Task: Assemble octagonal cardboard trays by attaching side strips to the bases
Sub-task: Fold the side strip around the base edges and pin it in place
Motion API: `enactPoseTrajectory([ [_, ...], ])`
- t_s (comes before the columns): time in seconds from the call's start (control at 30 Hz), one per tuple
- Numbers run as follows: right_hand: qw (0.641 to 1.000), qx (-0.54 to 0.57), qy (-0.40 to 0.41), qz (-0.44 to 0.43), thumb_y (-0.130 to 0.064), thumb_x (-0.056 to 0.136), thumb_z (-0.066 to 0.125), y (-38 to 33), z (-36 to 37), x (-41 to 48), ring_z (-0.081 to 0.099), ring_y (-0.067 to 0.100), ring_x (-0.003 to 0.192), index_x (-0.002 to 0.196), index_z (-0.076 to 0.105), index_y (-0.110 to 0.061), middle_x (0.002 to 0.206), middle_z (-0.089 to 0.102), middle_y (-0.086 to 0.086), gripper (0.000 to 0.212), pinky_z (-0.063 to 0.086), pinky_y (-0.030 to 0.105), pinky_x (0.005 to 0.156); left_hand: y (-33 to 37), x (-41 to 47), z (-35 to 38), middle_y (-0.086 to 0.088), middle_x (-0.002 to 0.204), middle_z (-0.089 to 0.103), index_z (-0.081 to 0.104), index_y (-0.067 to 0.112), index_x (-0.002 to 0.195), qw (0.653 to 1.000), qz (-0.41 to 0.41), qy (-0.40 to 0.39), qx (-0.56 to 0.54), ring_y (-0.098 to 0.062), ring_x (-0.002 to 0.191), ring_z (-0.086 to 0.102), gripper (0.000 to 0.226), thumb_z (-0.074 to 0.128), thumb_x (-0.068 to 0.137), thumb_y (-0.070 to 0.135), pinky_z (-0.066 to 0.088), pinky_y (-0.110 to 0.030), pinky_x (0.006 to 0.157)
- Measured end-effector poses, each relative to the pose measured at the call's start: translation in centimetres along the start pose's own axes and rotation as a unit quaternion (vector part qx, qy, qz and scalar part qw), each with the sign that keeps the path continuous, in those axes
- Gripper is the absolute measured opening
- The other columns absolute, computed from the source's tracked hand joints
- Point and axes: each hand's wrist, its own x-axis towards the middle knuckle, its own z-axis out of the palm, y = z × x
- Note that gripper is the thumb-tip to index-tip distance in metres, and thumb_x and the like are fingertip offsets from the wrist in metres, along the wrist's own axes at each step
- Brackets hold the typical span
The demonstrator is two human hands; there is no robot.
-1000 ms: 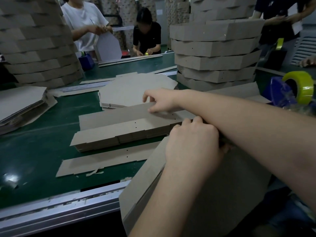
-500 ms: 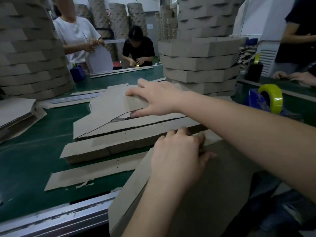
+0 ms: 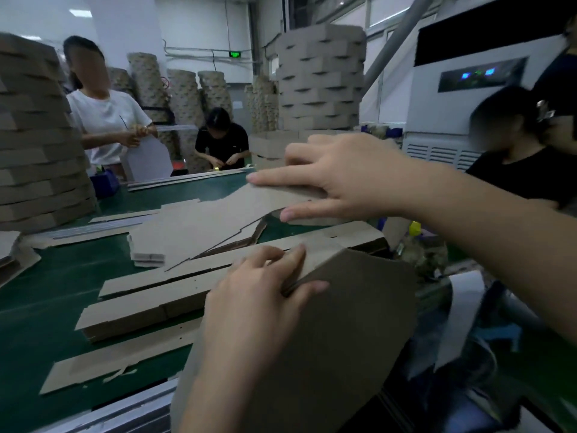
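Side strip (image 3: pixel 212 220) stock is the piece in play: the right hand (image 3: pixel 343 179) pinches one end of a long cardboard strip, fingers laid on top and thumb underneath, so that end is raised off the green tabletop (image 3: pixel 46 292) while the far end lies on the flat stock to the left. The octagonal base (image 3: pixel 343 339) is held tilted at the near edge of the tabletop, in front of the person, and the left hand (image 3: pixel 259 295) is clamped on its upper edge with fingers curled over the top and the thumb on the near face. A pile of strips (image 3: pixel 140 310) lies just beyond the base, and tall columns of finished trays (image 3: pixel 321 76) stand at the back. The step in hand looks like fetching a strip to the base, with no wall attached to this one yet. To do it well, I would check that only a single sheet is in the pinch, since the stock lies close together and a second could ride along. Swing it over without bending it against its creases, keep the base firm and steady, and seat the first strip panel squarely along one straight side of the octagon before working round, because a skewed start would likely leave the ends mismatched.
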Motion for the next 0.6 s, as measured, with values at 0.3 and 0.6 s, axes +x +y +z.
enactPoseTrajectory([
  [0.3, 0.987, 0.098, -0.004, 0.124, -0.071, 0.085, 0.023, 2.4, -3.0, -9.8, 0.044, 0.003, 0.089, 0.138, 0.038, -0.042, 0.116, 0.042, -0.011, 0.062, 0.036, 0.025, 0.072, 0.0, -0.9, 0.9, 0.034, 0.105, 0.051, 0.059, 0.047, 0.123, 0.986, 0.000, 0.065, -0.157, 0.007, 0.092, 0.044, 0.065, 0.046, 0.066, 0.076, 0.045, -0.028, 0.070],
  [0.6, 0.887, 0.407, -0.010, 0.218, -0.046, 0.086, 0.048, 2.4, 2.6, -16.7, 0.047, -0.001, 0.108, 0.125, 0.053, -0.054, 0.109, 0.051, -0.016, 0.040, 0.032, 0.010, 0.088, -0.4, -2.0, 3.6, 0.032, 0.104, 0.061, 0.065, 0.040, 0.115, 0.949, -0.008, 0.078, -0.307, 0.012, 0.100, 0.054, 0.057, 0.065, 0.062, 0.062, 0.035, 0.000, 0.078],
])
